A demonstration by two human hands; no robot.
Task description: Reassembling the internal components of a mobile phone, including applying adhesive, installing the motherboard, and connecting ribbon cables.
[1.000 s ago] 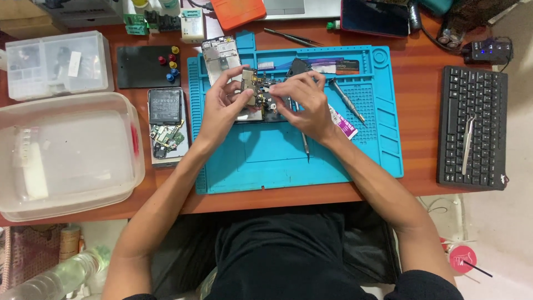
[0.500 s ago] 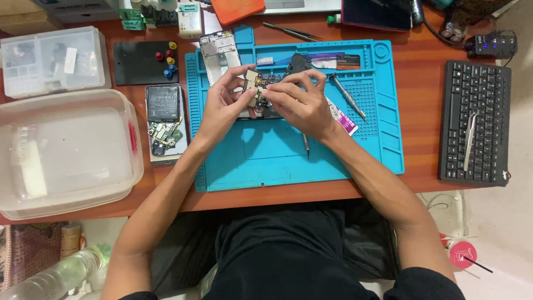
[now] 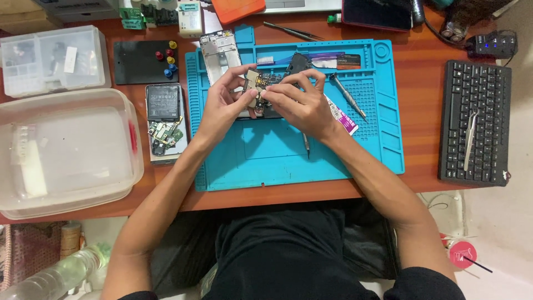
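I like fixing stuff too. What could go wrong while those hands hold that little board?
The small circuit board is pinched between the left hand and right hand above the blue mat; a slip might drop it. Squeezing could bend it. The screwdriver lies loose near the right wrist and might get knocked.
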